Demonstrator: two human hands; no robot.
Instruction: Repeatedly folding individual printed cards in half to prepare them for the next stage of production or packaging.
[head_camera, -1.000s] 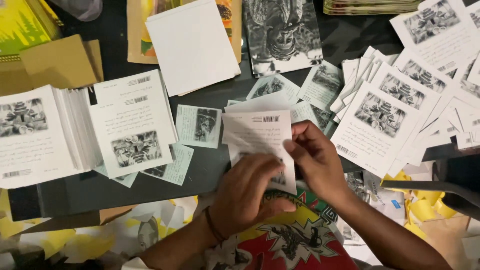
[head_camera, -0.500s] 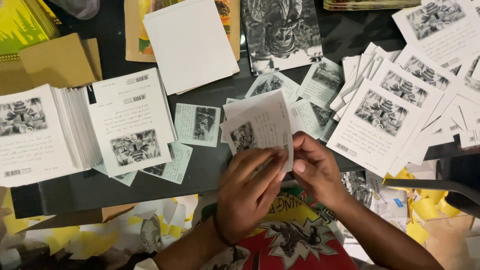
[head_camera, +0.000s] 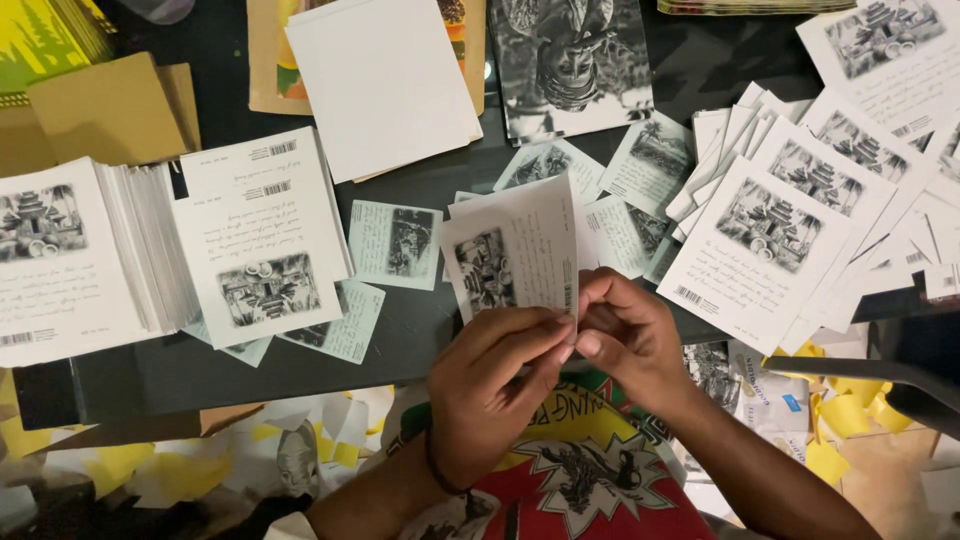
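Dark table (head_camera: 440, 340) — two hands (perhaps several cards (head_camera: 515, 255)).

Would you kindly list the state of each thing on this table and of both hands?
Left hand: shut on the held card's lower edge.
Right hand: pinching the same card.
Held card: lifted off the table, tilted, picture side up.
Left stack: thick, squared, face up.
Blank sheet: lying flat, plain side up.
Right cards: fanned out, overlapping.
Small cards: scattered loose, face up.
Photo print: flat, face up.
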